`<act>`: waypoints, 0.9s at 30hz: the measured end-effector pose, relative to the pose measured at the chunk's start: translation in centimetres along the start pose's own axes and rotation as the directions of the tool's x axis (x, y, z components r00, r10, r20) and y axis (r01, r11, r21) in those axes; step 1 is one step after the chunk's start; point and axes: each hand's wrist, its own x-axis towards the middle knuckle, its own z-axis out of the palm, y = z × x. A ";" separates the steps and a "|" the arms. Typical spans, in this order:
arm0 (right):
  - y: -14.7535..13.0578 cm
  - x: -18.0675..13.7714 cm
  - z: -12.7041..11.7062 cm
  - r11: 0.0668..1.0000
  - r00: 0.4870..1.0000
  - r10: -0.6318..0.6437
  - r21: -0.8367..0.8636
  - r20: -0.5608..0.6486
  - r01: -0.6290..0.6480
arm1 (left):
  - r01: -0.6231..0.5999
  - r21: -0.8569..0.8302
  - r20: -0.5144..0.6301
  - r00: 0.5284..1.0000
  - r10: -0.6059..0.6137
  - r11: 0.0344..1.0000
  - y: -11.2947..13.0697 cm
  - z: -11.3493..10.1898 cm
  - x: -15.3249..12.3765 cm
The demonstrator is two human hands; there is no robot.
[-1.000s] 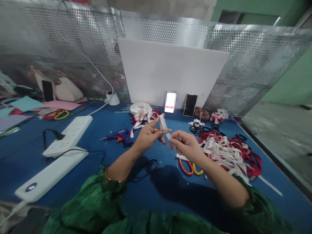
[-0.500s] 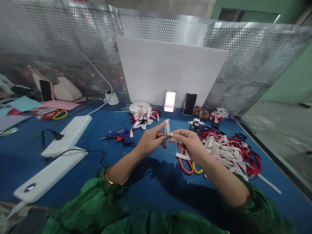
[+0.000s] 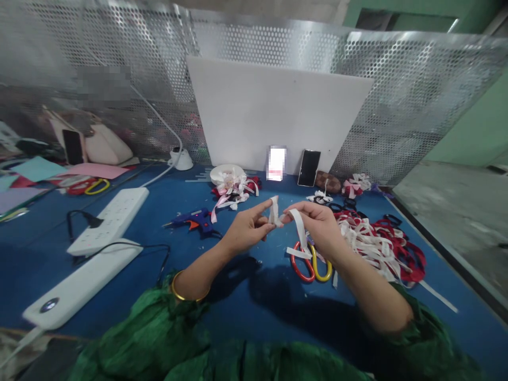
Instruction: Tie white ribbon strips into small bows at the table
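Observation:
A white ribbon [image 3: 299,226] runs between my two hands above the blue table. Part of it is looped over the index finger of my left hand [image 3: 249,226], whose thumb presses it from below. My right hand [image 3: 317,225] pinches the ribbon a little to the right, and a free tail hangs down from its fingers. Below the right hand lie scissors [image 3: 304,270] with one red and one yellow handle, partly covered by a strip of white ribbon. To the right is a tangled heap of white and red ribbons [image 3: 369,246], partly behind my right forearm.
A blue glue gun [image 3: 196,219] lies left of my hands, near white power strips [image 3: 113,217] with a black cable. Behind are a white bowl [image 3: 222,174] beside ribbon bows [image 3: 234,190], a lit phone [image 3: 277,163] and a dark phone [image 3: 308,168] against a white board [image 3: 278,106].
My right hand has moved slightly right and turned, drawing the ribbon away from my left hand. The ribbon's tail now shows its broad side. The left hand has barely moved.

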 end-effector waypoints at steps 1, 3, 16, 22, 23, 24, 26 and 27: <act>0.2 0.0 0.0 0.998 0.999 -0.037 -0.046 -0.030 0.035 | -0.011 0.022 -0.004 1.000 0.011 1.000 -0.1 0.0 0.0; 0.7 0.1 -0.1 0.986 0.990 -0.122 -0.119 -0.067 0.114 | -0.032 0.048 -0.023 0.999 0.033 0.998 -0.3 0.0 0.0; 1.2 -0.2 0.4 0.963 0.971 -0.222 -0.176 -0.087 0.204 | -0.034 0.016 0.082 0.996 0.032 0.999 -0.1 0.9 -0.4; 2.3 -0.5 0.6 0.726 0.873 -0.487 -0.541 0.031 0.424 | -0.063 -0.085 0.081 0.994 0.069 0.994 -0.8 1.4 -0.5; 2.6 -0.5 0.6 0.618 0.831 -0.551 -0.628 0.082 0.472 | -0.059 -0.098 0.079 0.995 0.067 0.993 -1.0 1.4 -0.5; 2.8 -0.4 0.5 0.495 0.783 -0.604 -0.700 0.149 0.515 | -0.054 -0.100 0.076 0.995 0.061 0.994 -1.1 1.5 -0.5; 3.3 -0.4 0.5 0.235 0.684 -0.660 -0.779 0.312 0.582 | -0.038 -0.079 0.066 0.997 0.043 0.996 -1.3 1.6 -0.4; 3.4 -0.3 0.5 0.121 0.644 -0.659 -0.791 0.388 0.600 | -0.034 -0.065 0.050 0.998 0.038 0.997 -1.3 1.6 -0.4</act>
